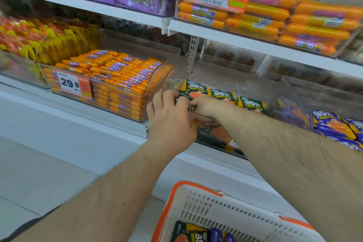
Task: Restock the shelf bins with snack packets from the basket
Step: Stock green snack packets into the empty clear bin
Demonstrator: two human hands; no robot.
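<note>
Both my hands reach over the front rim of a clear shelf bin (176,65) that holds dark green "85%" snack packets (222,94). My left hand (169,118) and my right hand (206,105) together grip one green packet (184,102) at the bin's front left corner, fingers curled round it. Below at the frame's bottom stands the white basket with orange rim (196,198), with green and purple packets (196,234) inside.
A bin of orange sausage sticks with a 29.8 tag (110,82) stands to the left. Purple "85%" packets (334,124) fill the bin on the right. The upper shelf carries large orange sausages (284,19) and a 28.8 tag. White shelf base lies below.
</note>
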